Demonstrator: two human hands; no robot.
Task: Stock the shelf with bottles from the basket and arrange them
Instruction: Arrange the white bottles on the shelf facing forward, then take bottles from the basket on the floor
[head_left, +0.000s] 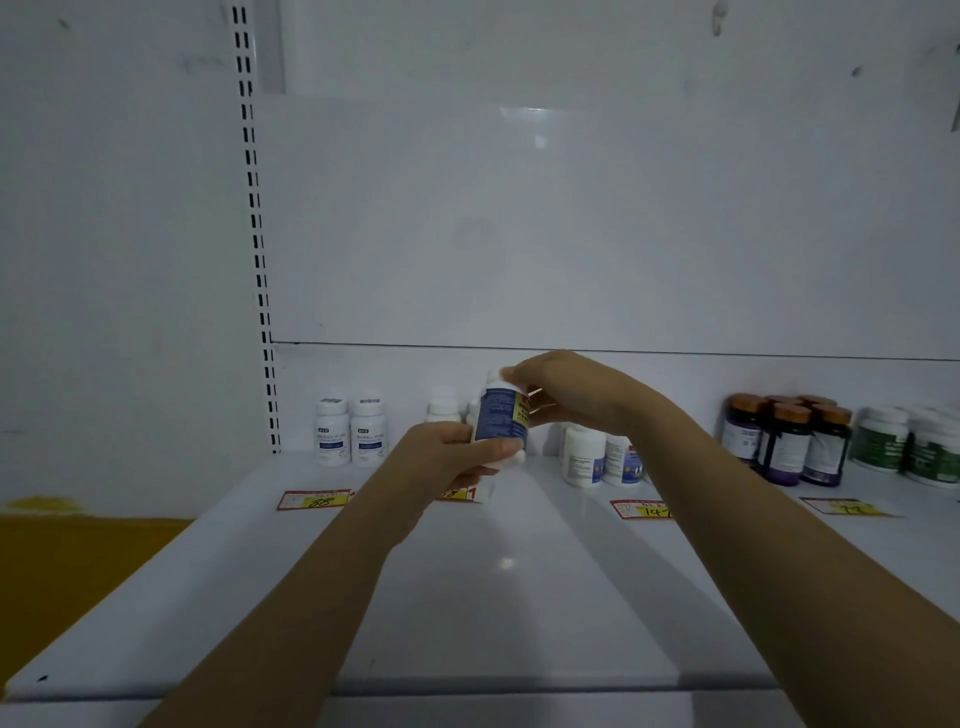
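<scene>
A white bottle (498, 421) with a dark blue label is held just above the shelf (493, 597), near the middle of its back edge, tilted slightly. The left hand (441, 452) grips its lower part, fingers curled around the base, while the right hand (566, 395) closes over its top from the right, fingertips on the cap. Along the back edge of the shelf, a pair of white bottles (350, 434) stands toward the left corner, and more white bottles (443, 410) stand just behind the held one, partly hidden by it. To the right stand blue-labelled white bottles (597, 457), then dark bottles with brown caps (789, 441), then green-labelled bottles (914, 447) at the right edge. Red-and-yellow price tags (314, 500) lie flat on the shelf in front of the groups. A slotted upright (257, 234) rises at the shelf's back left corner.
</scene>
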